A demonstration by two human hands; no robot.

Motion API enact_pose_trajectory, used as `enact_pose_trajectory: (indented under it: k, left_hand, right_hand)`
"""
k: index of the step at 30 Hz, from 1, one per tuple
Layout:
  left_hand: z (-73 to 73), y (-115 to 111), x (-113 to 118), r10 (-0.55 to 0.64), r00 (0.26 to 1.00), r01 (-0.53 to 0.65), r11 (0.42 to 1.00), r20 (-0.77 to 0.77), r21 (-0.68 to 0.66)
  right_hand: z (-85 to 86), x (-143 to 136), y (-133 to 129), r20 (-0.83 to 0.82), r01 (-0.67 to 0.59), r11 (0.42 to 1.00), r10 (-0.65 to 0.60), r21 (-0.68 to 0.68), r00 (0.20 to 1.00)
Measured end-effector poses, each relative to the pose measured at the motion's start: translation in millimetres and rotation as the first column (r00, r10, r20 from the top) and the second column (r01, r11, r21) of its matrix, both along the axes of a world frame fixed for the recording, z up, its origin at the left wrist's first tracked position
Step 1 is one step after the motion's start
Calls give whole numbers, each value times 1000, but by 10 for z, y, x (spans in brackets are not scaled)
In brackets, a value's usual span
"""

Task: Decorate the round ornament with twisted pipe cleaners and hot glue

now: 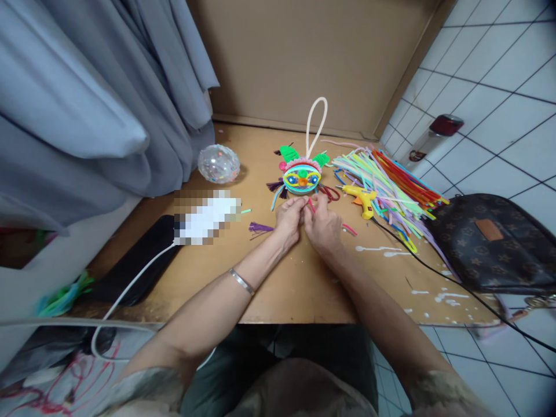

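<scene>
My left hand (291,219) and my right hand (322,225) meet over the middle of the table, fingers pinched together. Between the fingertips shows a pink-red pipe cleaner (310,204), and both hands close on it. Just beyond them lies a colourful lion-head ornament (303,178) with green ears and a white loop (308,136). Red-handled scissors (330,193) rest at its right side, partly hidden. A purple tassel (259,227) lies by my left wrist. Another red piece (350,230) sticks out right of my right hand.
A yellow glue gun (362,200) with a black cable and many pipe cleaners (386,179) lie right, near a brown bag (499,243). A clear ball (219,164) stands back left. A black case (136,266) and a white cable (134,278) lie left.
</scene>
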State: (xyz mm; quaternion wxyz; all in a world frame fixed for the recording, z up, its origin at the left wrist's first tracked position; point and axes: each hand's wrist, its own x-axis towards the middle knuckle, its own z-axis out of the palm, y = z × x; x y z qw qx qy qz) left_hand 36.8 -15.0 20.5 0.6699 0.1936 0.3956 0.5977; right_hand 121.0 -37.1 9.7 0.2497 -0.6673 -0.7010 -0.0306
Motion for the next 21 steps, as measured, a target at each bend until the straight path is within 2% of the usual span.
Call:
enact_pose_trajectory:
  k: [9,14,17,21]
  left_hand:
    - [0,-19,20,-20,998,23,998,52,-51]
    - [-36,14,-6,-55,998,57,997,41,-43]
    - [-43,28,-17,-68,998,68,997,11,-32]
    - [-53,46,-20,-88,996,88,996,-25,1]
  right_hand:
    - [42,-10,19,-74,64,998,-66,-20,995]
    - [-4,46,63,-256,64,998,-57,20,965]
    - [-87,122,150,-440,-14,997,44,71,897]
    - [-150,226,278,-675,-148,985,169,90,718]
